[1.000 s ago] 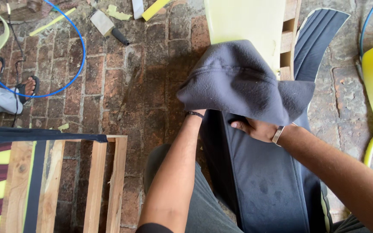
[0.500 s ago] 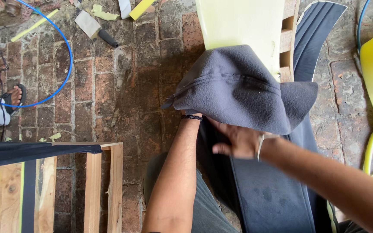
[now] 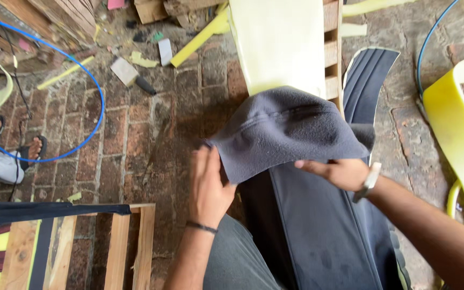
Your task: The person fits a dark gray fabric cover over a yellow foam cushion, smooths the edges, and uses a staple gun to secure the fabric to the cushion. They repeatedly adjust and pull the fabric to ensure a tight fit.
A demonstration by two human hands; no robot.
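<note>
The left hand [image 3: 209, 185] lies flat with its fingers straight, and it presses against the left edge of a soft grey cloth [image 3: 288, 131]. The right hand [image 3: 338, 172] has a watch on its wrist and pinches the lower edge of the same cloth with its fingers. The grey cloth is pulled over the end of a long dark padded piece [image 3: 323, 231] that runs down toward the person's lap. Just above the cloth is a pale yellow foam slab [image 3: 280, 43] resting on a wooden frame [image 3: 333, 53]. The floor [image 3: 135, 123] is made of red bricks. A blue hose [image 3: 89, 70] curls across the bricks on the left, near another person's feet in sandals [image 3: 14, 142]. A scraper tool [image 3: 131, 75] lies farther up. A wooden slat frame [image 3: 119, 247] sits at the bottom left, and curved yellow foam [image 3: 457, 123] lies on the right.
</note>
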